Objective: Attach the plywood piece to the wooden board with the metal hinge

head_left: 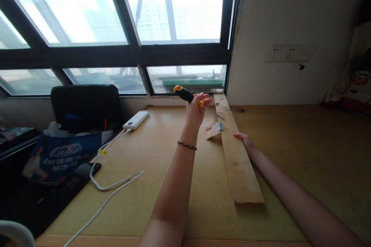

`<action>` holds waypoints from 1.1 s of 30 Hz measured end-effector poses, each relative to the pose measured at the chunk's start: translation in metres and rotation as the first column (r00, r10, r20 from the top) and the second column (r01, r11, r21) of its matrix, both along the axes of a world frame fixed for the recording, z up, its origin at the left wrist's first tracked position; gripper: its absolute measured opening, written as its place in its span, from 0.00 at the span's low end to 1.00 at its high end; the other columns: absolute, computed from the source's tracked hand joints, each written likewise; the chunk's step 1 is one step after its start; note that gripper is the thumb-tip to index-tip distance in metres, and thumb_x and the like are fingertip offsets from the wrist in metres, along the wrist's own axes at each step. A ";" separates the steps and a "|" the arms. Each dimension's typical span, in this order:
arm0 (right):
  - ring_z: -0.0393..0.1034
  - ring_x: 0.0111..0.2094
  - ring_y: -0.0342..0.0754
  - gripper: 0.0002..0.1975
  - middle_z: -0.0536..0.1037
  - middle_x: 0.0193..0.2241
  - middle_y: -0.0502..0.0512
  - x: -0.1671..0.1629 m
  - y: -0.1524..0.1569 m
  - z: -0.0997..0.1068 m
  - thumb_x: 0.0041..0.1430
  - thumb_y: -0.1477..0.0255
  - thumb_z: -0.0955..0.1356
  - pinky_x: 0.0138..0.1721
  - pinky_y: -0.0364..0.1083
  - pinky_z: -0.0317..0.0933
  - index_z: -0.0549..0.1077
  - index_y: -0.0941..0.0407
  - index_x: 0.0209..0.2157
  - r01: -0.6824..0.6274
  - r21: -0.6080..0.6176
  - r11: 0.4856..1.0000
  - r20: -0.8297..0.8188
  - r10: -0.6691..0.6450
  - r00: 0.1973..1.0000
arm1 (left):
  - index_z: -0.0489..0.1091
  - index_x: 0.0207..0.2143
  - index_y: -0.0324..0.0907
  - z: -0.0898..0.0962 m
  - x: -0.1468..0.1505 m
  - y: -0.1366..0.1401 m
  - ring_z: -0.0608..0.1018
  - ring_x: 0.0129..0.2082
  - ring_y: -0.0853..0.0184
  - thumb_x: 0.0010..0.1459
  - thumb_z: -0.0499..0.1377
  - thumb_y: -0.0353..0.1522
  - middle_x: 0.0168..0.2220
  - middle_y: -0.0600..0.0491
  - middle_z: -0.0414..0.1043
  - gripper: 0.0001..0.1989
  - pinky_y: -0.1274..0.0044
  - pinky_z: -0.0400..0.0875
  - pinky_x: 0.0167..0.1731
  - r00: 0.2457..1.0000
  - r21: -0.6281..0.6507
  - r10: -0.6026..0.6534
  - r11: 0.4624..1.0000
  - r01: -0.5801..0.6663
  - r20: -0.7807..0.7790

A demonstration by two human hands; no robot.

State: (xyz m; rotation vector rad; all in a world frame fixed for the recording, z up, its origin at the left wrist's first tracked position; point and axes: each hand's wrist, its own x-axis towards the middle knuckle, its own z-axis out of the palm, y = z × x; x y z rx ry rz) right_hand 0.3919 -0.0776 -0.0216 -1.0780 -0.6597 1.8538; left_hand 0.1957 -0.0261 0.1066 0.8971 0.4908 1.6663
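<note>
My left hand [197, 110] is closed around a screwdriver [184, 93] with a black and yellow handle. Its metal shaft slants down to the right, its tip over the long wooden board [239, 158]. The board lies lengthwise on the table, pointing toward the window. A silver metal hinge [219, 126] joins the board's left edge to a small piece of wood [212, 132]. On the board's right edge rests my right hand [245, 141], one finger stretched along the side; the other fingers are partly hidden.
A white power bank [136, 120] with a white cable [116, 185] lies on the wooden table [168, 162] at the left. Beyond the table's left edge are a black chair [87, 102] and a blue bag [65, 154]. Wall sockets [290, 53] are at the right.
</note>
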 end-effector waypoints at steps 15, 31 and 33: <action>0.71 0.28 0.47 0.12 0.76 0.28 0.57 0.009 -0.123 0.051 0.54 0.63 0.63 0.24 0.44 0.65 0.69 0.57 0.35 0.112 0.344 0.932 0.060 -0.141 0.988 | 0.63 0.33 0.40 -0.053 0.022 -0.132 0.69 0.32 0.64 0.54 0.49 0.28 0.30 0.48 0.67 0.05 0.71 0.63 0.35 0.174 0.734 0.731 0.577 0.359 -0.660; 0.66 0.29 0.50 0.20 0.72 0.30 0.58 0.043 -0.151 0.024 0.49 0.59 0.64 0.28 0.47 0.59 0.62 0.58 0.40 0.203 0.737 0.645 0.627 -0.764 0.152 | 0.53 0.49 0.40 -0.135 0.016 -0.145 0.56 0.56 0.55 0.50 0.53 0.25 0.51 0.40 0.56 0.22 0.59 0.54 0.51 0.127 0.888 0.879 0.451 0.094 -0.460; 0.67 0.31 0.54 0.20 0.72 0.31 0.63 0.077 -0.125 0.012 0.51 0.61 0.62 0.31 0.49 0.58 0.63 0.61 0.40 0.138 0.760 0.635 0.649 -0.753 -0.110 | 0.52 0.51 0.38 -0.134 0.013 -0.138 0.56 0.56 0.54 0.51 0.53 0.25 0.52 0.39 0.53 0.24 0.59 0.55 0.50 0.083 0.827 0.822 0.560 0.055 -0.563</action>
